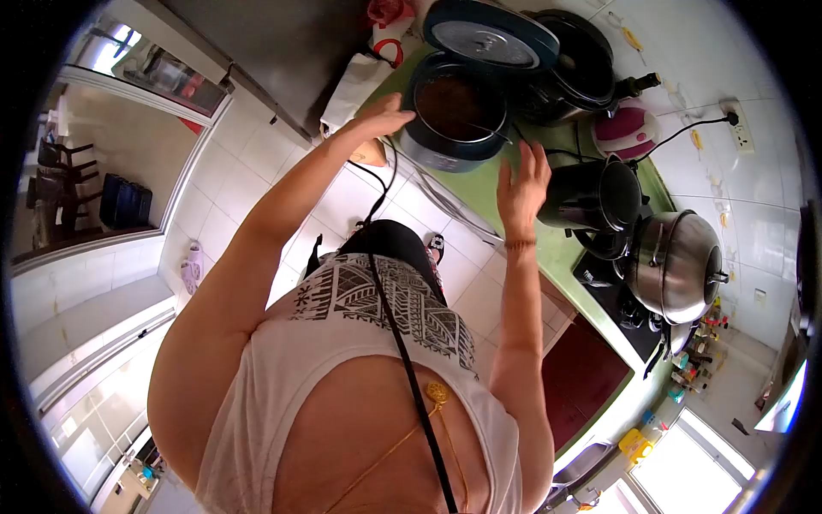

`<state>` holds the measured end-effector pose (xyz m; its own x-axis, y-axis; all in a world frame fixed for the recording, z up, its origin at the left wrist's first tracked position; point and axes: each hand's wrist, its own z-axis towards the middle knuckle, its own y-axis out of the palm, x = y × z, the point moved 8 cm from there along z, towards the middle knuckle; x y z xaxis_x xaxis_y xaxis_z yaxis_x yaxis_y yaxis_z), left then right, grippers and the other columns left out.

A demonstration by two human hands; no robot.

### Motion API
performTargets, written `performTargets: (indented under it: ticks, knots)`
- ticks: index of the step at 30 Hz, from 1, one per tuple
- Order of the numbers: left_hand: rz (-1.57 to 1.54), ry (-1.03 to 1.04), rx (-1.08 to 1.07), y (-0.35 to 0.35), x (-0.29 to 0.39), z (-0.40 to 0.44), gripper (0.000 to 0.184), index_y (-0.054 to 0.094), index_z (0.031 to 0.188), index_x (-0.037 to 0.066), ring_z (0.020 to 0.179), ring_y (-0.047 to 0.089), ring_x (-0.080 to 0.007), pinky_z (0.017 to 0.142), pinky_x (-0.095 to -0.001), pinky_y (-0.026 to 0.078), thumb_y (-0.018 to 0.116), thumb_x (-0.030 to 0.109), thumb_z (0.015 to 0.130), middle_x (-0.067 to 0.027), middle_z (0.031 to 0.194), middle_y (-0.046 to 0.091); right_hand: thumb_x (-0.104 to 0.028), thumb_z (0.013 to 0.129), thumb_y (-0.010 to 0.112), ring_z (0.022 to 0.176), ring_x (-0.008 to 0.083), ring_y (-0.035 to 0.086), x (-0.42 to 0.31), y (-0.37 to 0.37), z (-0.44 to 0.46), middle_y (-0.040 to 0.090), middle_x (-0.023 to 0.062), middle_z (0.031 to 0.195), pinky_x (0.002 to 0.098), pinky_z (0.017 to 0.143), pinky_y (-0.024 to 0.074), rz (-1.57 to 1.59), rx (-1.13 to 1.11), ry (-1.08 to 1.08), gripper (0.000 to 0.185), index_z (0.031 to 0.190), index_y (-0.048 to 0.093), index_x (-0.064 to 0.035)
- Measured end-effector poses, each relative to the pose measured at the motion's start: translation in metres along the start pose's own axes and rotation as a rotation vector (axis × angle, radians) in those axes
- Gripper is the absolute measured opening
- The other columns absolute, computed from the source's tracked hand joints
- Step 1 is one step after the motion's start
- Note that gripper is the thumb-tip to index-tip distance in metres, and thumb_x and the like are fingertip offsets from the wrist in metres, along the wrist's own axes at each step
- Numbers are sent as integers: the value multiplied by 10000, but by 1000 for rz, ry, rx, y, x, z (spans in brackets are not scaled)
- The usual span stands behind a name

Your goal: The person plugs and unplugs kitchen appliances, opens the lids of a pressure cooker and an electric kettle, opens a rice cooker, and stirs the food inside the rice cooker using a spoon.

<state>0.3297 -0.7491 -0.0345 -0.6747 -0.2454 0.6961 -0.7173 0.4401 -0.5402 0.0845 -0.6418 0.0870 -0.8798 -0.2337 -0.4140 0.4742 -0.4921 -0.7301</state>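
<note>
An open-lidded rice cooker [454, 159] stands on the green counter with dark brown contents [449, 104] in its pot. Its lid [490, 38] is tilted up at the back. A thin metal utensil handle [490, 131] leans out over the right part of the rim; its other end is lost in the contents. At the cooker's left side is my left hand [383, 117], thumb and fingers apart, holding nothing I can see; whether it touches the wall is unclear. My right hand [524, 188] hovers over the counter just below the handle's end, fingers stretched and empty.
Right along the green counter [561, 244] are a black pot [591, 195], a steel domed pot [676, 265] on the stove and a pink-white appliance [623, 133]. Another black cooker [578, 64] sits behind. Black cords [383, 193] hang at the counter edge by my left arm.
</note>
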Motion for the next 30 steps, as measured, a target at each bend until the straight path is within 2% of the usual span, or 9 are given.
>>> performTargets:
  ticks: [3, 8, 14, 16, 17, 19, 23, 25, 30]
  knots:
    - [-145, -38, -97, 16, -3, 23, 386, 425, 1033, -83, 629, 578, -186, 530, -280, 476, 521, 204, 794, -150, 874, 538, -159, 758, 551, 910, 311, 517, 26, 75, 17, 523, 174, 1018, 384, 773, 439, -117, -262, -28, 276, 994, 508, -22]
    - [146, 113, -72, 7, 19, 14, 300, 473, 884, -97, 561, 587, -231, 533, -322, 468, 492, 189, 794, -205, 824, 552, -263, 770, 548, 710, 275, 593, 1, 113, 30, 600, 133, 769, 367, 585, 490, -423, -683, -58, 231, 769, 596, -37]
    - [-26, 56, -36, 8, 38, -4, 441, 446, 979, -125, 584, 605, -265, 535, -334, 481, 510, 278, 812, -256, 1004, 514, -264, 778, 544, 644, 259, 594, -18, 88, 64, 603, 115, 671, 362, 512, 486, -431, -494, -92, 241, 663, 615, -63]
    - [-142, 57, 74, 2, 33, -4, 335, 535, 770, -93, 447, 565, -237, 435, -303, 472, 483, 235, 811, -175, 673, 574, -229, 760, 555, 628, 248, 592, -18, 75, 70, 600, 104, 653, 351, 491, 482, -456, -454, -86, 213, 623, 613, -77]
    - [-150, 56, 78, 2, 31, -2, 335, 535, 770, -93, 447, 565, -237, 435, -303, 472, 483, 235, 811, -175, 673, 574, -229, 760, 555, 628, 248, 592, -19, 73, 72, 600, 104, 653, 351, 491, 482, -459, -455, -94, 213, 623, 613, -77]
    - [-288, -67, -38, 8, 28, -9, 496, 395, 1093, -92, 642, 605, -286, 467, -307, 502, 548, 264, 784, -215, 1052, 474, -181, 736, 561, 628, 246, 592, -17, 65, 77, 601, 101, 653, 344, 483, 480, -473, -449, -78, 157, 627, 613, -82]
    - [-351, -92, 14, 19, 16, 4, 507, 393, 1106, -79, 698, 599, -282, 476, -317, 509, 565, 257, 768, -199, 1036, 479, -143, 712, 564, 606, 235, 591, -8, 74, 92, 605, 108, 661, 335, 483, 482, -594, -347, -103, 129, 616, 602, -66]
    - [-406, -78, 134, 14, 13, 2, 358, 504, 888, -128, 487, 579, -236, 353, -269, 474, 542, 216, 795, -193, 818, 559, -148, 714, 568, 605, 237, 593, 4, 92, 96, 606, 113, 664, 338, 485, 484, -598, -371, -113, 128, 624, 606, -64]
    - [-470, -68, 208, 12, 8, 1, 410, 453, 1022, -108, 529, 584, -247, 366, -277, 480, 555, 214, 788, -193, 890, 543, -221, 755, 550, 761, 290, 587, 25, 136, 100, 607, 138, 765, 391, 621, 480, -505, -621, 22, 178, 733, 617, -57]
